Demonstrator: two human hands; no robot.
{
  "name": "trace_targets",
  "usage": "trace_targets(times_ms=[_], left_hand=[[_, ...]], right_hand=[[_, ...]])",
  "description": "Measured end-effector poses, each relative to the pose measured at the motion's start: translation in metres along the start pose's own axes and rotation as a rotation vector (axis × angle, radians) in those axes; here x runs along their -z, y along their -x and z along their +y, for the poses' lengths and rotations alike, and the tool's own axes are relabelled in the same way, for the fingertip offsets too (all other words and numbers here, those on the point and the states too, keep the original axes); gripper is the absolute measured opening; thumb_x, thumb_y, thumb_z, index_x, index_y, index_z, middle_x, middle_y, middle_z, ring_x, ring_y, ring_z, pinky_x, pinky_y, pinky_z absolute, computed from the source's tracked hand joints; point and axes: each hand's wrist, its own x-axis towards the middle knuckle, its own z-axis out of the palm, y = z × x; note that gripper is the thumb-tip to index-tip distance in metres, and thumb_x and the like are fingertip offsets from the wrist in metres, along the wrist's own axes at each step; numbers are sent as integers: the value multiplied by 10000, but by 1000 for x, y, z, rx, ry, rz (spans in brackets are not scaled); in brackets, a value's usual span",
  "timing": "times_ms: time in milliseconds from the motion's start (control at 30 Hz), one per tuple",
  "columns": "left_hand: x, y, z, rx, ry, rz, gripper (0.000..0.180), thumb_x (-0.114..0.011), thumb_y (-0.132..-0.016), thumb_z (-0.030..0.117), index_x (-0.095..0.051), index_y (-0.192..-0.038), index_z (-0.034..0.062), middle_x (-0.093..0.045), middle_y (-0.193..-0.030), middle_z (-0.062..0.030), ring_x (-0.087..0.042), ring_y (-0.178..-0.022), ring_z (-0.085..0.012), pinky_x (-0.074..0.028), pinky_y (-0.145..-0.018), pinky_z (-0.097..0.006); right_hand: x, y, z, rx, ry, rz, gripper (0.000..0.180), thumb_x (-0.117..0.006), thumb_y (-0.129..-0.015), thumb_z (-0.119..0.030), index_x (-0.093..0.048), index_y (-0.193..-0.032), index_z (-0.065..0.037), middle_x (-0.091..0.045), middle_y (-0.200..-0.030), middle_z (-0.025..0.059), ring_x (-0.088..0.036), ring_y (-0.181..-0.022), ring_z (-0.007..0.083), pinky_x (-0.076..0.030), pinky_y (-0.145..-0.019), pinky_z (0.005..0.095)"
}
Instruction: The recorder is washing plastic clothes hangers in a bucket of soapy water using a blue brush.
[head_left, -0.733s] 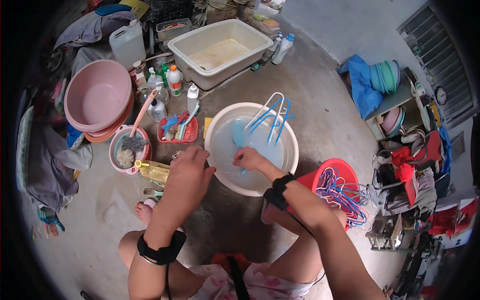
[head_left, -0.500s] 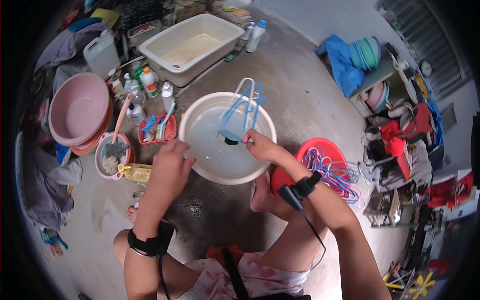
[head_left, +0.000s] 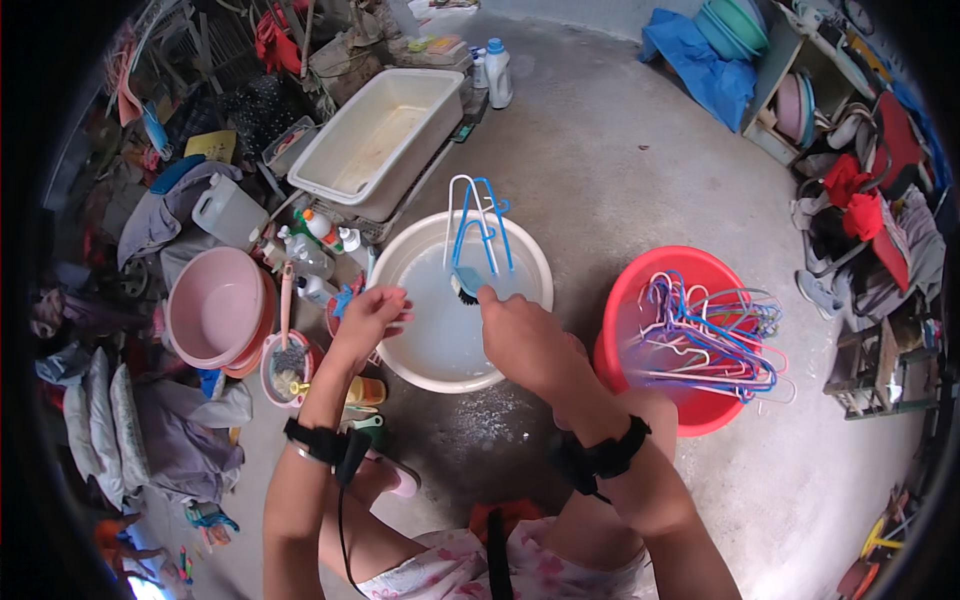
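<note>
Black straps (head_left: 318,440) on both wrists. Right hand (head_left: 525,335) above the near right edge of the white basin (head_left: 546,285), fingers closed round the brush (head_left: 466,279); handle mostly hidden inside the fist. Brush head juts out past the thumb side, beyond the grip and to its left, over the basin's middle; dark bristles at its lower side. Left hand (head_left: 372,315) by the basin's left edge, fingers loosely parted, nothing seen in them. Yellow bottle (head_left: 365,391) beside the left forearm; pink pail (head_left: 269,375) just left of that, grey scourer (head_left: 292,358) inside. Red bucket (head_left: 632,280) right of the basin, apart from it, hanger heap (head_left: 700,335) across its mouth and poking past its right edge. Hangers (head_left: 485,200), white and blue, rise from cloudy water toward the basin's far edge, close to the brush head; contact cannot be told. Farther, pale tub (head_left: 385,135); blue-capped bottle (head_left: 498,82) near its far right corner.
</note>
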Motion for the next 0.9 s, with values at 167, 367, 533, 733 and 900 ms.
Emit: trace_targets(times_ms=[167, 367, 533, 733, 900], left_hand=[[-35, -78, 39, 119, 67, -15, 201, -525, -924, 180, -541, -1098, 82, -620, -991, -51, -617, -876, -163, -477, -762, -287], [-96, -179, 13, 261, 205, -78, 317, -563, -892, 331, -526, -1128, 123, -550, -1141, -109, -517, -1073, -206, -413, -913, -426], [-92, -190, -2, 272, 458, 63, 603, -583, -823, 537, -424, -1266, 159, -490, -1219, -90, -432, -1137, -213, -168, -1027, -571], [-110, -163, 2, 203, 673, -146, 559, -525, -855, 548, -450, -1206, 119, -583, -1102, -61, -535, -1049, -182, -308, -948, -511], [-56, -106, 5, 68, 992, -133, 461, -583, -841, 495, -518, -1089, 112, -616, -1028, -49, -584, -955, -180, -378, -912, -523]], right_hand=[[0, -4, 9, -10, 78, -39, 193, -502, -801, -75, -557, -959, 22, -640, -808, 201, -645, -817, 310, -545, -658, 382], [17, 5, 19, -68, 94, -15, 211, -552, -751, -52, -573, -940, 39, -657, -808, 177, -645, -831, 287, -547, -651, 363], [14, 3, 11, 12, 37, -110, 207, -474, -818, -54, -548, -986, 41, -641, -829, 204, -644, -820, 333, -535, -682, 401], [20, 13, 20, -9, 119, -5, 146, -575, -738, -58, -590, -864, 13, -660, -785, 166, -662, -810, 281, -548, -627, 356], [0, 11, 10, 22, 79, -206, 218, -408, -848, -65, -559, -974, 31, -645, -842, 221, -648, -808, 354, -514, -703, 441]])
